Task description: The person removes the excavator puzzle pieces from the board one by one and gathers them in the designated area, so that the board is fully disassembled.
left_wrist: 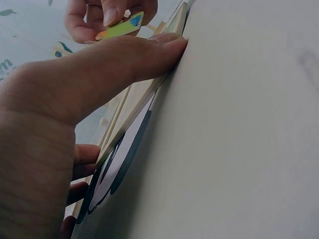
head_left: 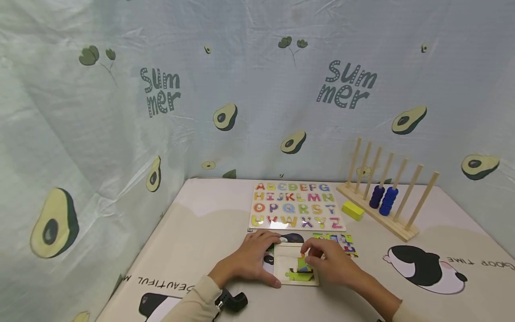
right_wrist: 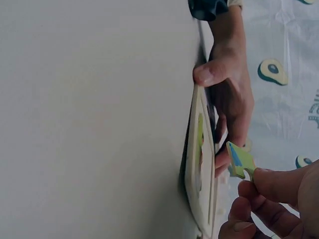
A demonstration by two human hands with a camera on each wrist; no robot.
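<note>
My left hand spans the left side of a small square wooden puzzle tray. Its thumb lies on the near edge and its fingers reach the far edge. A few colourful jigsaw pieces, green among them, lie in the tray's near right part. Over the tray's right side, my right hand pinches one jigsaw piece between thumb and forefinger. That piece is green with a blue patch and is held up off the tray in the right wrist view. The left wrist view also has an orange bit at its end.
More jigsaw pieces lie behind the right hand. An alphabet board sits beyond the tray. To its right are a yellow block and a peg stand with blue beads. A black device is by the left wrist.
</note>
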